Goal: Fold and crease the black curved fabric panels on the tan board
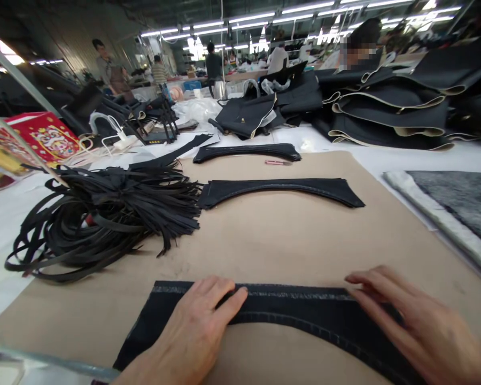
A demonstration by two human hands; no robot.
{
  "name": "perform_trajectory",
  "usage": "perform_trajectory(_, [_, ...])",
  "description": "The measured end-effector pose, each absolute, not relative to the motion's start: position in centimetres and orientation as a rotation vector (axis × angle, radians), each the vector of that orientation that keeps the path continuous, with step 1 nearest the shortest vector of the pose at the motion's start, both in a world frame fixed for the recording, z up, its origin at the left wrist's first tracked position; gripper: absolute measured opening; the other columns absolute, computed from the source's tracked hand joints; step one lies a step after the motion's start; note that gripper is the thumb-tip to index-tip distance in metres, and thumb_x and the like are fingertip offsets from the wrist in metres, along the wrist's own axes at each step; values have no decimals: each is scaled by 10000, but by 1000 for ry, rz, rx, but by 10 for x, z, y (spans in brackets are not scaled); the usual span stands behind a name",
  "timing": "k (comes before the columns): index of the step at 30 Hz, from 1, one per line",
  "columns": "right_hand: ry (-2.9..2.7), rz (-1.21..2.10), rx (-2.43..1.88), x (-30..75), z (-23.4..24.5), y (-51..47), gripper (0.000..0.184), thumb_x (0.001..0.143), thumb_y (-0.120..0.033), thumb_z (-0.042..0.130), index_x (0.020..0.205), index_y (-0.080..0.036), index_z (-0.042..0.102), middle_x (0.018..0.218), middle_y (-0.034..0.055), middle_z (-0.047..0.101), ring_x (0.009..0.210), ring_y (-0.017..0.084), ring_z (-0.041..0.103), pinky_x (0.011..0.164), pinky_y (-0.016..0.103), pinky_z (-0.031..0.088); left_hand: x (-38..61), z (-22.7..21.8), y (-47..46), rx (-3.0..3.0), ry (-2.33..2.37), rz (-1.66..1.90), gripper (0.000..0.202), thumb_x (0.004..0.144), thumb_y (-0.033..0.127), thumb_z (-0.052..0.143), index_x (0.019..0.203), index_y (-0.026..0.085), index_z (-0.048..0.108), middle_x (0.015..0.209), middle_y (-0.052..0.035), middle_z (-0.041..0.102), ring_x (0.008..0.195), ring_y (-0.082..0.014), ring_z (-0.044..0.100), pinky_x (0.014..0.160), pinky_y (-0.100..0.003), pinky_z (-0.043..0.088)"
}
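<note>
A black curved fabric panel (304,307) lies near me on the brown sheet, with a greyish strip along its straight far edge and stitching along its curved near edge. My left hand (200,315) rests on the panel's left half, fingers stretched out and thumb apart. At the right end, my right hand (417,321) is over the panel, its fingertips at the far edge. Its fingers are extended, slightly blurred, with a gap between thumb and forefinger. Farther off lie a similar black panel stack (280,190) and another stack (246,152).
A bundle of black strips (116,208) lies on the left of the brown sheet (272,235). A small pink-red item (278,162) is near the far stack. Folded black pieces (388,107) pile up at back right; a grey fuzzy slab (457,203) lies right. Other people work behind.
</note>
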State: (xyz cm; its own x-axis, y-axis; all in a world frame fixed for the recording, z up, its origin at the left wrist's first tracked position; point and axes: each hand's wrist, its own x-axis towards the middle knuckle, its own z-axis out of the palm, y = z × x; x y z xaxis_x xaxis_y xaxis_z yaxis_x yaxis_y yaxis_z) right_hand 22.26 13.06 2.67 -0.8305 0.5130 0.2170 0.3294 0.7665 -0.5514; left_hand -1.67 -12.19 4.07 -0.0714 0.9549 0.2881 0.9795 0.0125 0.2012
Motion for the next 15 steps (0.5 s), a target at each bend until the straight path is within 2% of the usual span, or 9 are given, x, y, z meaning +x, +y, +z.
perform_trajectory(3, [-2776, 640, -249, 172, 44, 94, 174, 987, -275, 449, 1121, -271, 561, 1064, 50, 573, 926, 219, 569, 791, 349, 474, -7, 31, -116, -2122, -2133, -389, 468, 815, 41, 400, 1243, 173, 535, 1078, -121, 597, 902, -256, 565, 728, -393, 517])
perform_trajectory(6, [-2930, 591, -93, 134, 50, 75, 129, 916, -148, 545, 1020, -222, 562, 1003, 45, 564, 905, 226, 536, 807, 374, 451, 2, 25, -117, -2122, -2125, -338, 479, 785, 73, 442, 1250, 160, 522, 1066, -116, 609, 859, -253, 567, 700, -384, 507])
perform_trajectory(9, [-3045, 497, -61, 117, 49, 72, 116, 859, -122, 612, 919, -205, 556, 928, 36, 550, 884, 238, 514, 792, 385, 429, 8, 23, -118, -2087, -2155, -350, 456, 797, 101, 453, 1245, 153, 514, 1074, -106, 612, 869, -248, 562, 728, -380, 492])
perform_trajectory(15, [-3089, 380, 16, 111, 46, 75, 91, 866, -117, 581, 867, -197, 537, 885, 31, 521, 835, 228, 485, 760, 372, 366, 9, 22, -117, -2081, -2210, -336, 387, 885, 194, 439, 1266, 158, 500, 1111, -94, 599, 907, -244, 543, 781, -378, 444])
